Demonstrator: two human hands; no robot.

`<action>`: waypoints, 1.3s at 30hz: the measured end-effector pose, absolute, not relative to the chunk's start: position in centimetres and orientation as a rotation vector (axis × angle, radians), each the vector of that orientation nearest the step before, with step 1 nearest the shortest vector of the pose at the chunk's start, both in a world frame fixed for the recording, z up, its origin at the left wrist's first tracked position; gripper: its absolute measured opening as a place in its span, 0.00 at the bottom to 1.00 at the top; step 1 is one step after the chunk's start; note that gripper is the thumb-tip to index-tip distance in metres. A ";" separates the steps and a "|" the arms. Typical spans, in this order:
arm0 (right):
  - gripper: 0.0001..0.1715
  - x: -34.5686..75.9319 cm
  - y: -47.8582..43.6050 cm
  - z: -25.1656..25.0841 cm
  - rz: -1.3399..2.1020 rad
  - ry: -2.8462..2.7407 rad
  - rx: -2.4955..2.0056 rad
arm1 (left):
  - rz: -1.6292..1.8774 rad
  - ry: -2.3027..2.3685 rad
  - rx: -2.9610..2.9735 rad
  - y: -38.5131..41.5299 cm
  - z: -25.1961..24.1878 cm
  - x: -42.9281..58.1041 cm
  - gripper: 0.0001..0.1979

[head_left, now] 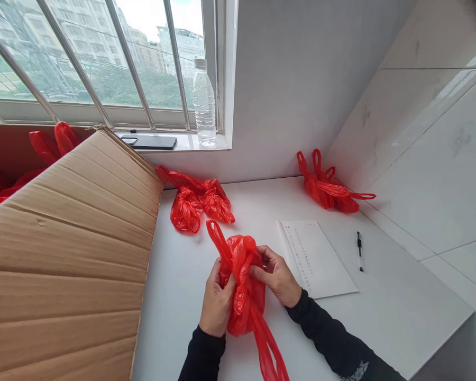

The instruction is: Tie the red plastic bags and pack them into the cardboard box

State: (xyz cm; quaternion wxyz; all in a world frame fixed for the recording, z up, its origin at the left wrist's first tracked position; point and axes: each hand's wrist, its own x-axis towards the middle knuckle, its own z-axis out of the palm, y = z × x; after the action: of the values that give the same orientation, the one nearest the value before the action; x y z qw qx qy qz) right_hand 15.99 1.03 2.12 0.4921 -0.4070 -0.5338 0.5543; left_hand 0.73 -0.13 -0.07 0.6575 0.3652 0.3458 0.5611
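Note:
A crumpled red plastic bag [244, 286] lies on the white table [381, 312] just in front of me. My left hand [216, 304] is closed on the bag's left side. My right hand [275, 275] pinches its upper right part, fingers curled into the plastic. One bag handle sticks up toward the back left and another trails down toward me. Both my sleeves are black.
A big cardboard box [67, 248] with red bags inside stands at the left. Knotted red bags [198, 201] lie beside it, another red bundle [327, 185] in the far corner. A paper sheet [321, 259] and pen [359, 250] lie right. A bottle [203, 103] and phone [153, 141] sit on the sill.

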 end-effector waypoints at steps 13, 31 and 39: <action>0.14 16.2 1.1 2.0 1.301 -1.330 -1.037 | 1.261 0.832 0.820 -0.2 0.0 0.9 0.23; 0.13 16.2 1.1 2.0 1.259 -1.339 -1.063 | 1.278 0.865 0.849 -0.3 0.0 1.0 0.17; 0.27 16.2 1.1 1.7 1.350 -1.407 -0.973 | 1.303 0.809 0.768 -0.2 -0.1 1.1 0.19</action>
State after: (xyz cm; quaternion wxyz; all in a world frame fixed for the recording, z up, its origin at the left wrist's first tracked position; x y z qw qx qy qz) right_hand 16.20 1.07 1.66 0.4630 -0.3957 -0.5724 0.5490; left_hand 1.08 -0.20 -0.10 0.6543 0.3388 0.3566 0.5744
